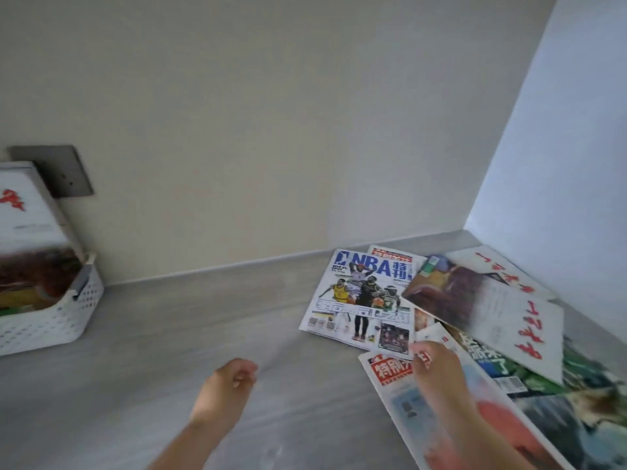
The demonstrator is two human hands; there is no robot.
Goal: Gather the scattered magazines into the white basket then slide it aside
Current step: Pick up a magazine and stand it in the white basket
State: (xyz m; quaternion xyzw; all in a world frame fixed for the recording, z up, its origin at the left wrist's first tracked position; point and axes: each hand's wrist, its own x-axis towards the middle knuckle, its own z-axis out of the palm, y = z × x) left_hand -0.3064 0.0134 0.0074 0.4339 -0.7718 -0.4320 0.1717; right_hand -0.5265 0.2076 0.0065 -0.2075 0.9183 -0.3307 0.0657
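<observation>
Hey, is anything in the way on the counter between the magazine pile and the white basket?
Nothing visible. The grey counter between the NBA magazine and the white basket lies bare; only the left hand hangs over it. The basket already holds upright magazines.

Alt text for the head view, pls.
Right hand reaches onto magazines scattered in the right corner of the counter; left hand hovers beside it, loosely curled, holding nothing. A white basket at far left already holds others.
</observation>
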